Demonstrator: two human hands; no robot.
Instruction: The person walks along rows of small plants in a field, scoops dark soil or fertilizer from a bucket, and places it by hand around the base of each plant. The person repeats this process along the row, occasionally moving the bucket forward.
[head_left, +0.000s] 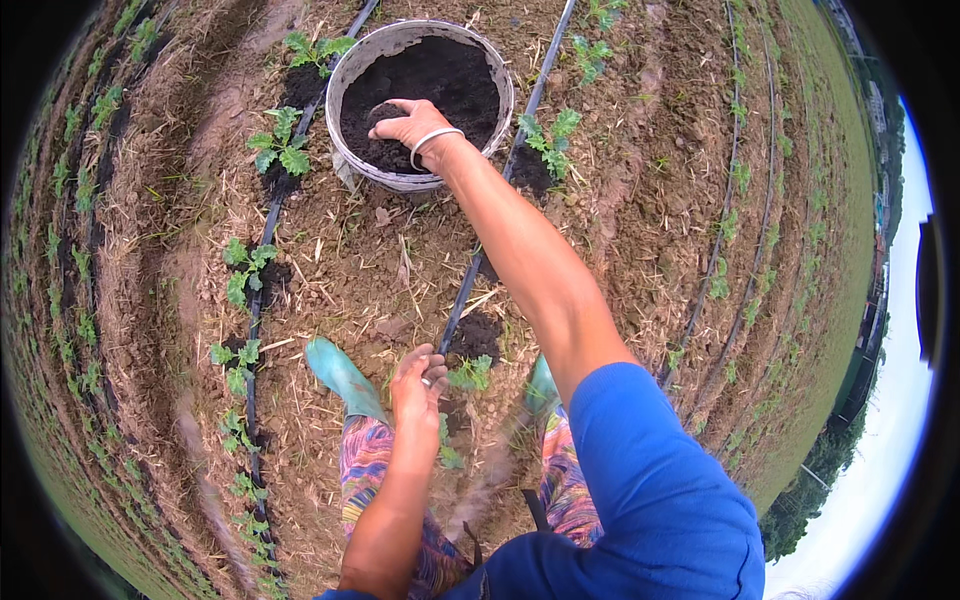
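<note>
A round, pale bucket (347, 161) with a worn rim stands on the ground ahead of me, holding dark, crumbly soil or compost (435, 71). My right hand (416, 129), with a pale bangle (435, 139) at the wrist, reaches over the near rim into it. Thumb and forefinger curve around a dark, rounded patch; whether this is loose soil or a scoop is unclear. Lower down, my left hand (420, 386) hovers with half-curled fingers and nothing visible in it. It overlaps a black irrigation line (469, 281) in view. A leafy seedling (472, 373) grows just right of that hand, below a dark soil patch (476, 335).
My green boots (341, 371) straddle the right-hand irrigation line. Another line (257, 315) runs on the left, with seedlings (283, 142) along it. One seedling (553, 142) is right of the bucket. Furrows and further planted rows lie on both sides; straw litters the soil.
</note>
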